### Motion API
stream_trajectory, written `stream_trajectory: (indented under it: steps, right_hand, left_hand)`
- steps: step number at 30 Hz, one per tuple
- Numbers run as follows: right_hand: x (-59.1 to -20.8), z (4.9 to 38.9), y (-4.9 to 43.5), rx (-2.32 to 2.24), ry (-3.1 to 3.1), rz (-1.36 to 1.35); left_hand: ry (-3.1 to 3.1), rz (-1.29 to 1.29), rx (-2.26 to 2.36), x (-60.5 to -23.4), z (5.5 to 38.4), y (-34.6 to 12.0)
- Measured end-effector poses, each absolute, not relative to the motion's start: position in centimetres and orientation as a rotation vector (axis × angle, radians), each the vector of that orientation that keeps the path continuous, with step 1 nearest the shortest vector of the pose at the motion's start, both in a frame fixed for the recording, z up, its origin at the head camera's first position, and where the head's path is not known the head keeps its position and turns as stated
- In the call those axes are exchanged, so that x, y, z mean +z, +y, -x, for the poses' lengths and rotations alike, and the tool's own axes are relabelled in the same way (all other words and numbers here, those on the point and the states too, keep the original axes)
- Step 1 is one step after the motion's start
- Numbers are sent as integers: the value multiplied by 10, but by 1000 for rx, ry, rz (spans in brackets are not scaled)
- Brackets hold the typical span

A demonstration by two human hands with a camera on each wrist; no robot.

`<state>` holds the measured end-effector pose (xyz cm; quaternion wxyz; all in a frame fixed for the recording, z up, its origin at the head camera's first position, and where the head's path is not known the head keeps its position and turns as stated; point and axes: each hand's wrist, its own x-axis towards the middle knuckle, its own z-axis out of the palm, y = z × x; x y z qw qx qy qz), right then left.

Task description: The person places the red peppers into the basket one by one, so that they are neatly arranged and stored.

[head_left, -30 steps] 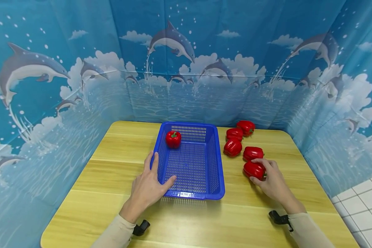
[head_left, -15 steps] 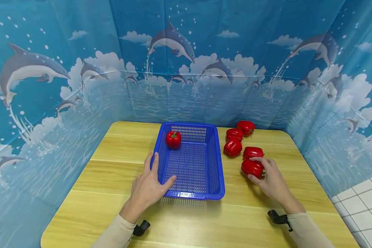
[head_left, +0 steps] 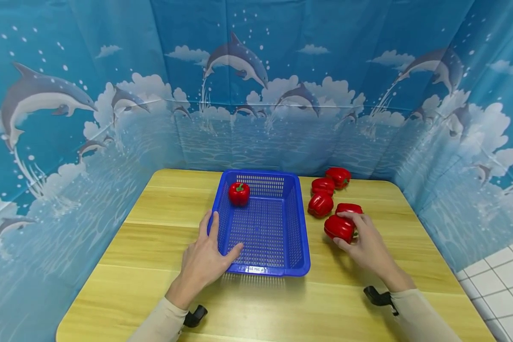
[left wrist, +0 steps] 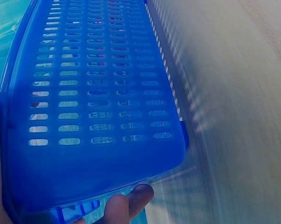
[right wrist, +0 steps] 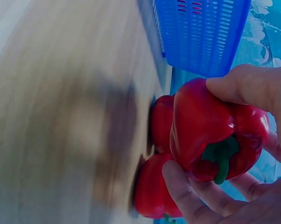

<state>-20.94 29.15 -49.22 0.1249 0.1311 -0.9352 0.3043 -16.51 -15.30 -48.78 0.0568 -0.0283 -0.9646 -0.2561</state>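
Above the wooden table [head_left: 154, 266], one red pepper [head_left: 337, 229] is pinched by the right hand [head_left: 365, 243], right of the blue basket [head_left: 304, 228], against which the spread left hand [head_left: 204, 257] is rested; transfer is judged in hand, leftward carriage seemingly required.

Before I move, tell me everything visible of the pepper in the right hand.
The held pepper is glossy red, smooth and lobed, with a green stem. The right hand grips it sideways between thumb and fingers, stem end facing the hand. It appears lifted off the table, right of the blue basket, its shadow apart from it. I cannot tell whether it touches the pepper behind.
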Motion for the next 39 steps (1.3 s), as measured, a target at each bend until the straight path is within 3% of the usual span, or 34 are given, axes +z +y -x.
stream_trajectory:
  steps: [27,34,39]
  right_hand:
    - [-465,225,264,890,-2662,-471]
    - [-482,248,276,1016,-2531,-592]
    - [-473,250,268,973,-2490,-638]
  left_hand:
    - [-2928,68,-774,-488,165,-150]
    - [-2926,67,-774,-489,165,-150]
    - [-2925,66,-783,-488,165,-150]
